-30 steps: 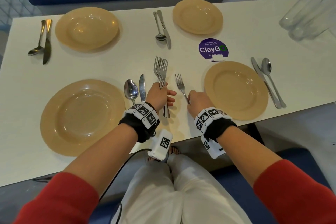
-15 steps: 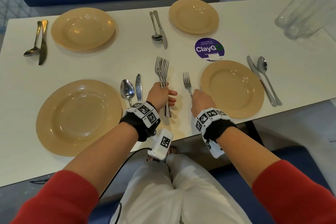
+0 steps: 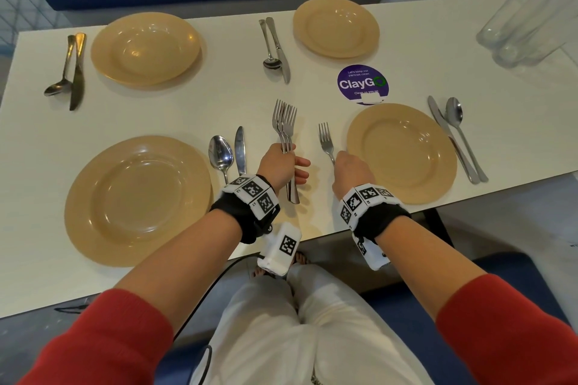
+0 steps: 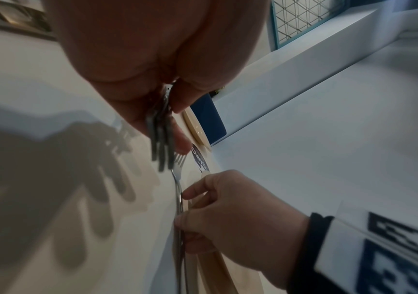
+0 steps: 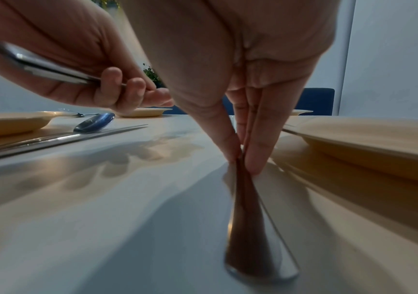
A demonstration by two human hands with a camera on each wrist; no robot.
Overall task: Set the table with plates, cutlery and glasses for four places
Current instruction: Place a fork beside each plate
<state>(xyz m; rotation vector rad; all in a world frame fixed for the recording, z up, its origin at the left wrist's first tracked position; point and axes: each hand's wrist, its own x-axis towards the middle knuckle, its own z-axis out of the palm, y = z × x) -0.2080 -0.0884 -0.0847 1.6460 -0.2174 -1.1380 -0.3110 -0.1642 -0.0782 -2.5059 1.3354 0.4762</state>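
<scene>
A single fork is lying on the white bench, just to the left of the near right plate. The right hand is pinching its handle between the thumb and fingertips, down low on the bench top. The fork's prongs are pointing to the far side.

The left hand is sitting just left of it, with its fingers curling around a bunch of forks. Their prongs are sticking out past the hand toward the far side and their handles are poking out near the wrist.

A spoon and a knife are lying side by side between the left hand and the near left plate. Another knife and spoon are lying to the right of the near right plate.

On the far side, the far left plate is sitting with a spoon and knife pair on its left. The far right plate is sitting with a spoon and knife pair on its left.

A round purple sticker is showing between the two right plates. Some clear glasses are standing together at the far right corner.
</scene>
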